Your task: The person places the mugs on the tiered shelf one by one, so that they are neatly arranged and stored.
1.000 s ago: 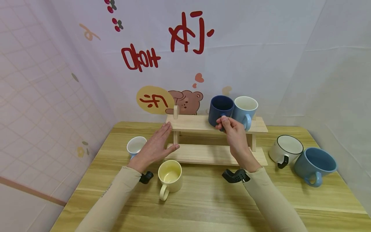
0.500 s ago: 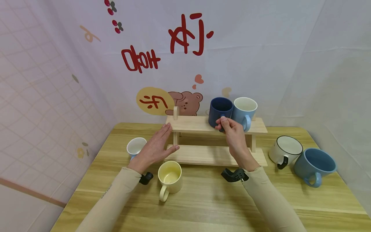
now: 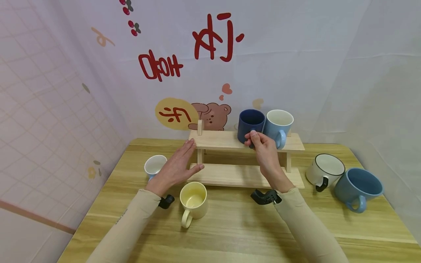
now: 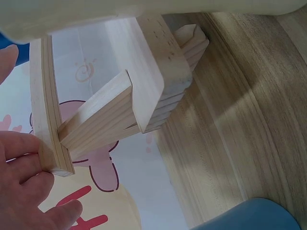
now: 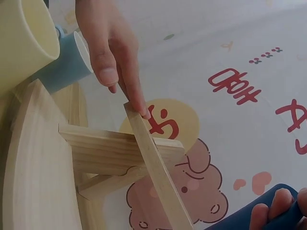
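Note:
My right hand [image 3: 268, 153] pinches the handle of a dark blue mug [image 3: 245, 126], which stands upright on the upper board of a two-tier wooden rack [image 3: 215, 138]. In the right wrist view, the fingers [image 5: 283, 203] curl at that mug's handle. Close on its right stands a light blue mug [image 3: 272, 128] with a white inside, its handle facing me. My left hand [image 3: 174, 166] rests against the rack's left end, fingers fairly straight; in the left wrist view its fingertips touch the end of the upper board [image 4: 50, 143].
A yellow mug [image 3: 195, 206] stands on the table [image 3: 227, 237] before the rack. Partly behind the left hand is a small light blue mug [image 3: 154, 164]. To the right stand a white mug with a black rim [image 3: 320, 171] and a wide blue mug [image 3: 355, 188]. A printed curtain [image 3: 279, 73] hangs behind.

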The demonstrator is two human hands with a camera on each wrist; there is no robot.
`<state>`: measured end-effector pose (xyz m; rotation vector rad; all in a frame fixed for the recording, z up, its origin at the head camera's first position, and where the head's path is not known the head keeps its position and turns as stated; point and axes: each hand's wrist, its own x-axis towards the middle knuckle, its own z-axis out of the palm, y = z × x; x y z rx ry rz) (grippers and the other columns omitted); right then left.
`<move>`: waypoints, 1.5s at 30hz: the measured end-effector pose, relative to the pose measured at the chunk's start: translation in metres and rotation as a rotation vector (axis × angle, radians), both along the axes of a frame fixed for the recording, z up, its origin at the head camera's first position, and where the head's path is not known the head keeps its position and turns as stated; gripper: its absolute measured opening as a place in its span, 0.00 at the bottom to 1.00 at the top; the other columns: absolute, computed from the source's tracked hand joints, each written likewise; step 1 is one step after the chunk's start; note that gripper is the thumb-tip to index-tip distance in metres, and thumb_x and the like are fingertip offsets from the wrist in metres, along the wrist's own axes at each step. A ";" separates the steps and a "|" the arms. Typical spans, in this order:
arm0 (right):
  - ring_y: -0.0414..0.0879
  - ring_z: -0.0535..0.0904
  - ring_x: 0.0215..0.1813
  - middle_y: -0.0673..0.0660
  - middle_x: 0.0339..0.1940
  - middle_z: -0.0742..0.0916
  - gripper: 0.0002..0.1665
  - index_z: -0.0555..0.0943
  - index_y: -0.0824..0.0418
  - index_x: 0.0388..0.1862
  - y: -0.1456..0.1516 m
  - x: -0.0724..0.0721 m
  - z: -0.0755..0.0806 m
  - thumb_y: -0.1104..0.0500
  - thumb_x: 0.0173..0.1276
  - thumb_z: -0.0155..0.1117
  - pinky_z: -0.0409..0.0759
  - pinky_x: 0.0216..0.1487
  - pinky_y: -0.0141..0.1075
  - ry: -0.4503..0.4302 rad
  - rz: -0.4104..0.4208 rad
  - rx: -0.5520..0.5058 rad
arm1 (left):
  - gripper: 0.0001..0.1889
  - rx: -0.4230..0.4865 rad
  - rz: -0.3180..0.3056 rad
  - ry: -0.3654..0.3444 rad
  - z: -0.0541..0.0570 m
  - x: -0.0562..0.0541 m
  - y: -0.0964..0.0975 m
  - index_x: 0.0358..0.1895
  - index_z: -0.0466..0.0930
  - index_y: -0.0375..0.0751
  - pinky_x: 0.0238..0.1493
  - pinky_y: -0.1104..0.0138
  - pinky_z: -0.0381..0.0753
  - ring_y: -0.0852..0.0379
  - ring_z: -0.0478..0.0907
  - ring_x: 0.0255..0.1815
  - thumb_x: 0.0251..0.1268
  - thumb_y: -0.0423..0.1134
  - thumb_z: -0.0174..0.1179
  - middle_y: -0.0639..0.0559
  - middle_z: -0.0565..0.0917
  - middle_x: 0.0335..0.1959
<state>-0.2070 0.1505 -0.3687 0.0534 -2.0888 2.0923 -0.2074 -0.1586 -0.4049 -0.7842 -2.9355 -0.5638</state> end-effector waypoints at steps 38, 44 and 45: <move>0.49 0.74 0.73 0.55 0.73 0.79 0.29 0.73 0.59 0.76 0.026 0.051 -0.022 0.48 0.83 0.56 0.74 0.67 0.27 0.148 0.008 0.291 | 0.48 0.033 0.012 0.010 -0.001 -0.001 0.002 0.82 0.52 0.33 0.82 0.48 0.51 0.46 0.44 0.85 0.75 0.63 0.57 0.44 0.48 0.86; 0.53 0.74 0.74 0.56 0.74 0.78 0.26 0.74 0.62 0.74 0.036 0.063 -0.032 0.54 0.83 0.57 0.74 0.66 0.25 0.213 0.059 0.377 | 0.46 0.109 0.023 -0.010 -0.003 0.002 0.004 0.82 0.52 0.33 0.81 0.41 0.44 0.45 0.42 0.86 0.75 0.59 0.58 0.43 0.46 0.86; 0.53 0.75 0.73 0.55 0.74 0.78 0.25 0.75 0.62 0.74 0.039 0.065 -0.034 0.54 0.83 0.57 0.76 0.66 0.30 0.216 0.062 0.416 | 0.45 0.125 0.026 -0.010 -0.003 0.003 0.004 0.82 0.52 0.33 0.81 0.40 0.44 0.44 0.42 0.86 0.76 0.58 0.59 0.43 0.46 0.86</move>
